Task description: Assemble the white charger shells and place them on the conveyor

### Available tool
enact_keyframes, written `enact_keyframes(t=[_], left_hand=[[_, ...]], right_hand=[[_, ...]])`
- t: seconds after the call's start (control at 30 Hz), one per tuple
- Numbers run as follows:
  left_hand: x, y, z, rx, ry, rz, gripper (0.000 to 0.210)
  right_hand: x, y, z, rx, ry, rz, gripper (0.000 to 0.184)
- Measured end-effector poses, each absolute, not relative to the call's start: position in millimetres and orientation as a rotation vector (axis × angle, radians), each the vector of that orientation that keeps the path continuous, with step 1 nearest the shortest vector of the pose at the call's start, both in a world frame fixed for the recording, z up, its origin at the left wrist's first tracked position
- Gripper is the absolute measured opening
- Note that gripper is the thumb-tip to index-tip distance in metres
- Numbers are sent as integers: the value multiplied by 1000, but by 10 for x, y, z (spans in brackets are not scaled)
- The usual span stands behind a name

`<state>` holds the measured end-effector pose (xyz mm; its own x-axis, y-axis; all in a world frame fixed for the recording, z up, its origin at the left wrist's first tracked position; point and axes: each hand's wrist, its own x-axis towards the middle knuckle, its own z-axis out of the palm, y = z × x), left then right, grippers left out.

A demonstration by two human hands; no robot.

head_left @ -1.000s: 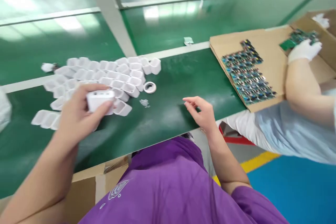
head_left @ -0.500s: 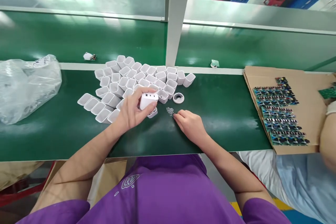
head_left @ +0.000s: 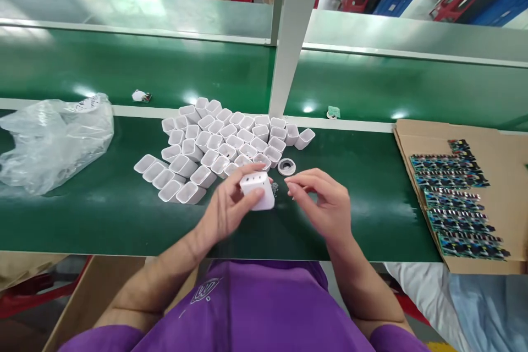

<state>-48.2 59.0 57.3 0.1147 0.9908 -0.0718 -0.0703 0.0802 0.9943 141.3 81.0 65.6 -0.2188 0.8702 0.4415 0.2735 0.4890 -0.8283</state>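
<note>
Being clamped in the left grip (head_left: pixel 226 203), a white casing (head_left: pixel 262 198) is held at a tilt above the green surface (head_left: pixel 371 220), its slotted end turned up. Thumb and fingertips of the right grip (head_left: pixel 324 209) are brought close together near the casing; whether anything is pinched cannot be told. Small pieces (head_left: pixel 275 188) are partly hidden behind the casing, near a white ring (head_left: pixel 281 168). Leftward and beyond, room is bounded by open white shells (head_left: pixel 190 168); rightward, a broad stretch is left before the edge of a cardboard sheet (head_left: pixel 511 198) lined with circuit boards (head_left: pixel 457 203). The front edge is crossed by both forearms.
</note>
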Motion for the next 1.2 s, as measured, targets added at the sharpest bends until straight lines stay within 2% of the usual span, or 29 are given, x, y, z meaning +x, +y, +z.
enact_keyframes(t=[0.3,0.6,0.97,1.2], left_hand=[[-162,471,390,1158,1133,1248,37],[-138,418,380,1284,1070,1255,48],[-222,397,272,1574,1280,1257,62],[-258,416,244,1831,1390,1279,61]], right_hand=[[1288,651,508,-979,-1599,573,19],[1305,650,475,-939,-1631,354,23],[1316,648,437,-999,-1730,210,24],[1293,646,399,-958,-1814,162,31]])
